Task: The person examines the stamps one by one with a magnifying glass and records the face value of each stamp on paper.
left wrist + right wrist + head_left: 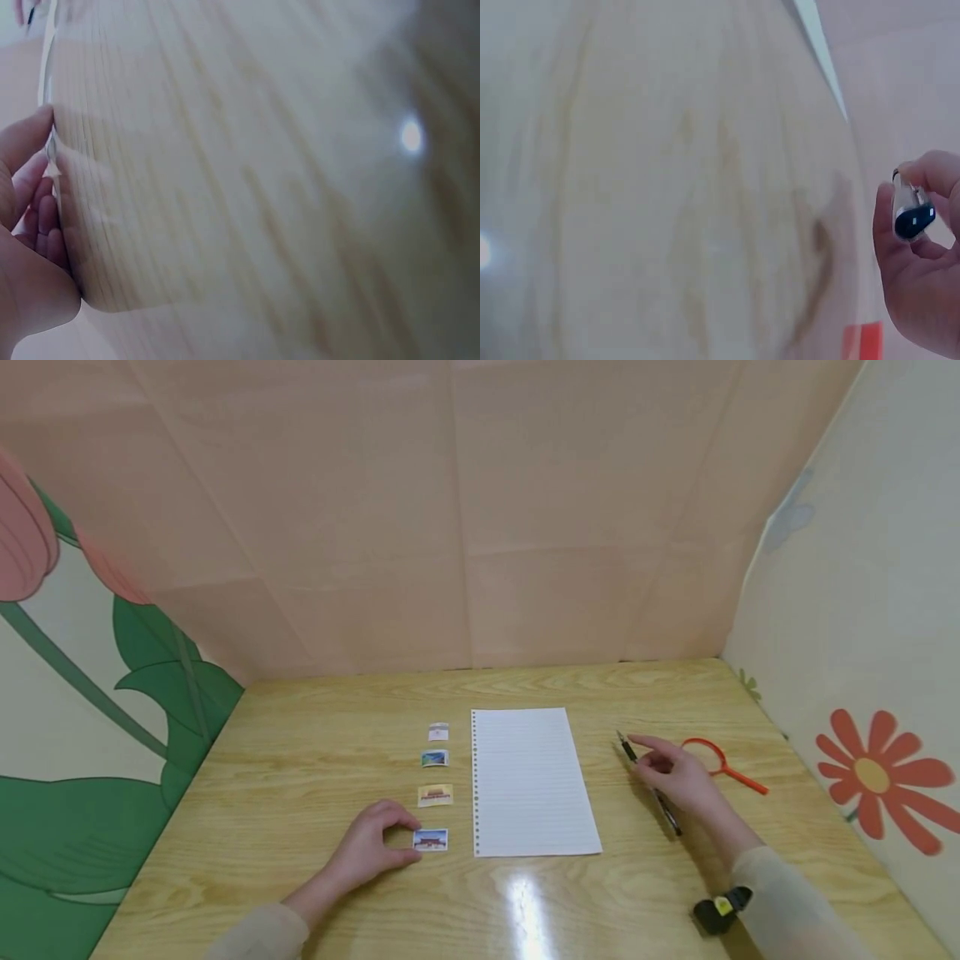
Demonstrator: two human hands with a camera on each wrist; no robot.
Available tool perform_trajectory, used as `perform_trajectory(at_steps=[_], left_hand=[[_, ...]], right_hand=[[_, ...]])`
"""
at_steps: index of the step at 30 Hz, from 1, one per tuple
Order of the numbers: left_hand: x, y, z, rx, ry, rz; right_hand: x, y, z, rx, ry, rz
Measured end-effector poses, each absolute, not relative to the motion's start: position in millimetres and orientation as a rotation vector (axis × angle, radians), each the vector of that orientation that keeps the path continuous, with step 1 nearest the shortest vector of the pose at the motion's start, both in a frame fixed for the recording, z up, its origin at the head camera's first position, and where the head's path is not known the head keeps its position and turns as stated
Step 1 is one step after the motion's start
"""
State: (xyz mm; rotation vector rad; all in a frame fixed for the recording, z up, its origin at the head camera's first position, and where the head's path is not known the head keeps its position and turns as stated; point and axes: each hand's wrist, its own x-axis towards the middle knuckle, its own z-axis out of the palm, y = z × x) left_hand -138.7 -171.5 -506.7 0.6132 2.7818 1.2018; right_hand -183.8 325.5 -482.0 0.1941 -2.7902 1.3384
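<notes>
In the head view, my left hand (375, 837) has thumb and index finger at the left edge of a postage stamp (431, 840) picturing a building, which lies on the table. Three more small stamps run up from it in a column: a yellow one (436, 795), a blue-green one (435, 758) and a pale one (438, 732). To their right lies a lined, hole-punched sheet of paper (528, 785). Over on the right, my right hand (678, 777) pinches a black pen (664, 810), tip pointing up and away. The right wrist view shows the pen's dark end (915, 221) between the fingers.
A red-orange magnifying glass (738, 777) lies just beyond my right hand. By the right sleeve is a black object (716, 912) with a yellow patch. The wooden table (300, 735) meets a pink backdrop behind and flower-patterned walls at both sides.
</notes>
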Motion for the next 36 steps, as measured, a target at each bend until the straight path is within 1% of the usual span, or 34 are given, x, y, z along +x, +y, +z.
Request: perform_trajectory(at_steps=[5,11,15,17,20,23,26,30,36], left_hand=[[-139,-171,-506,0.613,2.782,1.193],[-138,-167,-502,0.58,2.807,1.244],[-137,-155,-496,0.503,2.848,1.279],[-137,-147,-493,0.495,2.856,1.3],[-135,-132,-488,0.551,2.86,1.325],[-134,-116,-484,0.635,2.858,1.308],[-133,-101,-482,0.743,2.867,1.272],[-134,-83,-480,0.896,2.9,1.224],[-139,-62,-481,0.976,2.923,1.118]], right_hand=[[-181,318,-474,0.245,-2.768,1.48],[-179,309,-468,0.166,-2.748,1.687],[-179,303,-466,0.126,-2.684,1.822],[-180,300,-467,0.121,-2.609,1.964],[-183,295,-471,0.141,-2.419,2.233],[-185,288,-476,0.187,-2.262,2.408],[-185,279,-478,0.265,-2.214,2.429],[-185,264,-475,0.291,-2.228,2.365],[-189,244,-475,0.254,-2.22,2.309]])
